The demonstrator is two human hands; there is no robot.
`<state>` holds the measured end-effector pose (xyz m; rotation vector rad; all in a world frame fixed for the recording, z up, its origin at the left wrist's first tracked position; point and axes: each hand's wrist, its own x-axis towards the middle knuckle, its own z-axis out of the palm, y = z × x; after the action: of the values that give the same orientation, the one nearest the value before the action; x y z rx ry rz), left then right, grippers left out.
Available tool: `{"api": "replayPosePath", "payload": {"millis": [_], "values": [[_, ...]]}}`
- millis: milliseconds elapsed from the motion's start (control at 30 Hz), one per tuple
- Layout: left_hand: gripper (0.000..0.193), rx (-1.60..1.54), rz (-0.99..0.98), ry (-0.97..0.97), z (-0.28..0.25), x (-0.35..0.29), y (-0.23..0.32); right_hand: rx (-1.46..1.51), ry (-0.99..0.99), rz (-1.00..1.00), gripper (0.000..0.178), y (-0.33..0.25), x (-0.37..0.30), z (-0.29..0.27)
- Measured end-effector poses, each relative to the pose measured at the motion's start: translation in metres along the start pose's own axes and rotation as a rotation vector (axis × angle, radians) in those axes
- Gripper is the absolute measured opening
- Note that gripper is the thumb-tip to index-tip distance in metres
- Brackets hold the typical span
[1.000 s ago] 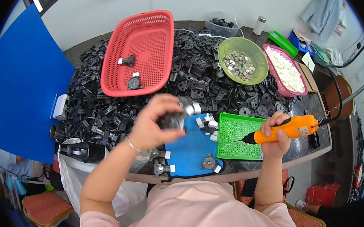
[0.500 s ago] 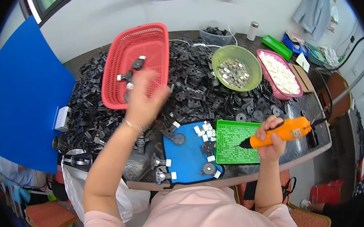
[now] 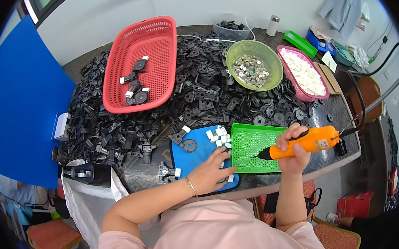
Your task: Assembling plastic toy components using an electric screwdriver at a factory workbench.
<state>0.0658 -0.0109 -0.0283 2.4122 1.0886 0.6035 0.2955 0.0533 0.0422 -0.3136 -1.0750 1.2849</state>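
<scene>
Many black parts (image 3: 202, 101), dark table (image 3: 138, 175), white wall (image 3: 108, 15) behind

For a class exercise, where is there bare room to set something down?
Free: the red basket beyond its black assemblies; the green tray beside the orange driver; the blue mat between round part and left hand. Crowded: the black heap beyond the mat.

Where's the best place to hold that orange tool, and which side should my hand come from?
Probably around its thick orange body, from the near side, as the right hand does. The tool lies almost sideways: its black nose narrows to a thin bit pointing left, and a cord leaves the right end.
</scene>
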Motion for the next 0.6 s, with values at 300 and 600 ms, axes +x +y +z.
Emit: {"api": "replayPosePath", "payload": {"millis": [300, 600], "values": [[0.032, 0.307, 0.039, 0.392, -0.124, 0.014, -0.022, 0.006, -0.001, -0.004, 0.028, 0.002, 0.003, 0.005], [0.044, 0.461, -0.312, 0.298, -0.114, -0.014, -0.032, -0.008, 0.001, -0.006, 0.029, 0.006, 0.003, 0.004]]}}
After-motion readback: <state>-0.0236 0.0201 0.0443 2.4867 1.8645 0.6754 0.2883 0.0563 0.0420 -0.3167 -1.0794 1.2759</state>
